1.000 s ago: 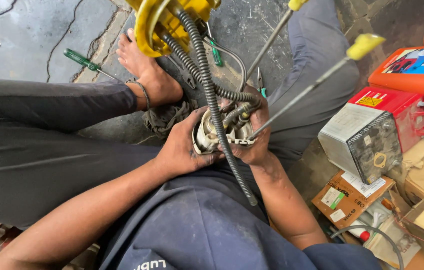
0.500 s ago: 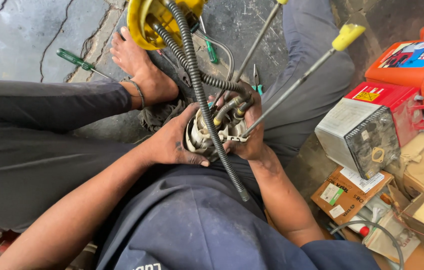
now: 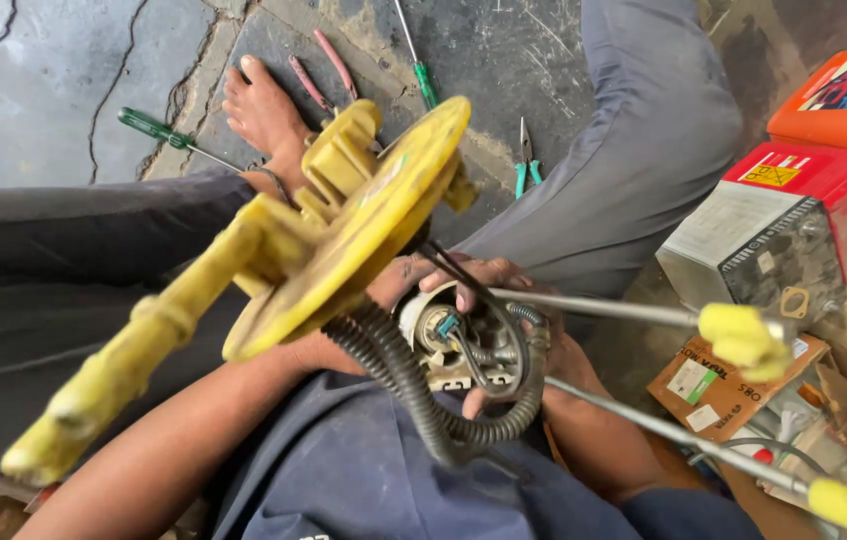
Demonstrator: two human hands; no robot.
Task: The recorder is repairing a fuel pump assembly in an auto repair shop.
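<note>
Both hands held the pump [image 3: 468,345] in the lap, just under the yellow cap [image 3: 363,225]. Left hand [image 3: 358,320] and right hand [image 3: 533,340] gripped it tight. Hose [image 3: 413,390] looked bent; twisting could pull it loose.

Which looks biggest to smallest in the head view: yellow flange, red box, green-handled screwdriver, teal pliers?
1. yellow flange, though it is nearest the camera, so its size is exaggerated.
2. red box.
3. green-handled screwdriver.
4. teal pliers.
The last two look close; the order is unsure.
</note>
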